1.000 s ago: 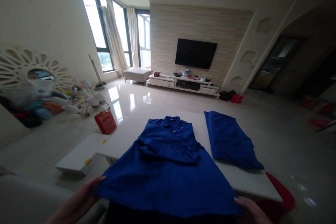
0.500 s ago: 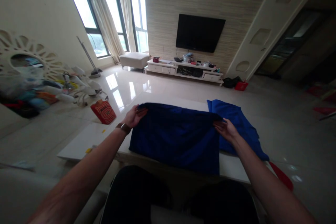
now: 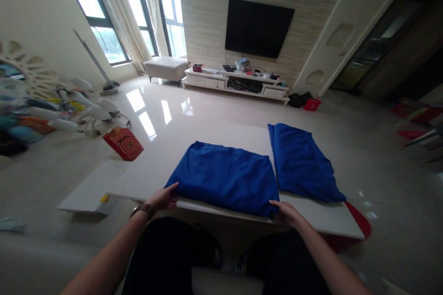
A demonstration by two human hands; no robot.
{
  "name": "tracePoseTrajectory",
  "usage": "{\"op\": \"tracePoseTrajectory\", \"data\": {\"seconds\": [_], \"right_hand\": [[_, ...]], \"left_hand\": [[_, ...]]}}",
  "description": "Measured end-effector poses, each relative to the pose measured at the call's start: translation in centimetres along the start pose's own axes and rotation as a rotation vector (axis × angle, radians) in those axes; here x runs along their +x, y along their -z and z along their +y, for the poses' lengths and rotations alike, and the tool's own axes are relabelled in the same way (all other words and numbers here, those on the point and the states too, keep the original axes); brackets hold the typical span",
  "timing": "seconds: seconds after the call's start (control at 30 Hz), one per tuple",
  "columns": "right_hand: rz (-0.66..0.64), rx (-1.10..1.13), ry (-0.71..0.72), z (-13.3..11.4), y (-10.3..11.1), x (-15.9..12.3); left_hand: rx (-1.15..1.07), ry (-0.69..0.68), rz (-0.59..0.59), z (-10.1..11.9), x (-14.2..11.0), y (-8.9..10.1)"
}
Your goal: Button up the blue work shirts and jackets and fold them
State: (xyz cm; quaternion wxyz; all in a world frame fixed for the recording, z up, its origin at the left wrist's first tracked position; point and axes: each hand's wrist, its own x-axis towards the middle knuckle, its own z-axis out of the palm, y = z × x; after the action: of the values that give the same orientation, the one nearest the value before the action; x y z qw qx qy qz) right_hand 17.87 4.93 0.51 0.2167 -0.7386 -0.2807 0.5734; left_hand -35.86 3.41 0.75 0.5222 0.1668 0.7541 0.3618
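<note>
A blue cloth (image 3: 221,177), folded into a broad rectangle, lies on the white table (image 3: 145,170) in front of my knees. At its near left corner my left hand (image 3: 165,197) is closed on the edge, thumb on top and fingers curled below. My right hand (image 3: 289,213) grips the near right corner in the same way. The near edge of the cloth reaches the table's front edge. To the right lies a second piece of blue cloth (image 3: 301,163), touched by neither hand.
A red patterned bag (image 3: 123,143) stands beyond the table's left side. A lower white surface (image 3: 86,189) juts out at left, with a yellow piece (image 3: 104,198) near its edge. Something red (image 3: 360,221) shows at the table's right end. A TV stand (image 3: 204,82) is against the far wall.
Both hands have come down toward me from the raised far edge of the blue cloth to its near corners. The cloth, held up before, now lies flat on the table.
</note>
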Motion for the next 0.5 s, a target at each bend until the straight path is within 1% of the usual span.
{"op": "tracePoseTrajectory", "data": {"seconds": [0.03, 0.07, 0.1, 0.13, 0.17, 0.2, 0.23, 0.27, 0.33, 0.4, 0.43, 0.47, 0.5], "right_hand": [[0.018, 0.025, -0.001, -0.7, -0.7, -0.5], [0.020, 0.045, 0.007, -1.5, -1.3, -1.1], [0.001, 0.071, 0.024, -2.3, -1.8, -1.8], [-0.020, 0.106, 0.046, -2.9, -2.2, -2.7], [-0.042, 0.147, 0.076, -3.3, -2.5, -3.9], [-0.061, 0.190, 0.112, -3.4, -2.6, -5.2], [-0.071, 0.231, 0.149, -3.2, -2.7, -6.7], [-0.078, 0.275, 0.186, -2.8, -2.6, -8.4], [-0.114, 0.381, 0.254, -1.5, -2.2, -12.1], [-0.181, 0.494, 0.293, 0.2, -1.7, -15.6], [-0.213, 0.539, 0.298, 1.0, -1.5, -17.2], [-0.240, 0.572, 0.295, 1.6, -1.2, -18.4], [-0.257, 0.592, 0.285, 2.1, -1.0, -19.4]], "left_hand": [[-0.112, 0.053, -0.009, 0.6, -0.7, -1.3], [-0.201, 0.074, 0.002, 1.5, -1.4, -2.6], [-0.268, 0.059, 0.028, 2.4, -2.2, -3.7], [-0.311, 0.016, 0.060, 3.3, -3.0, -4.5], [-0.333, -0.024, 0.080, 4.2, -3.8, -4.8], [-0.371, -0.057, 0.096, 4.9, -4.7, -4.7], [-0.429, -0.090, 0.103, 5.4, -5.7, -4.1], [-0.491, -0.121, 0.105, 5.6, -6.7, -3.1], [-0.662, -0.184, 0.094, 5.2, -9.1, -0.2], [-0.704, -0.224, 0.123, 3.9, -11.5, 3.2], [-0.706, -0.278, 0.133, 3.0, -12.6, 4.8], [-0.687, -0.314, 0.174, 2.2, -13.6, 6.1], [-0.643, -0.314, 0.165, 1.5, -14.4, 7.2]]}}
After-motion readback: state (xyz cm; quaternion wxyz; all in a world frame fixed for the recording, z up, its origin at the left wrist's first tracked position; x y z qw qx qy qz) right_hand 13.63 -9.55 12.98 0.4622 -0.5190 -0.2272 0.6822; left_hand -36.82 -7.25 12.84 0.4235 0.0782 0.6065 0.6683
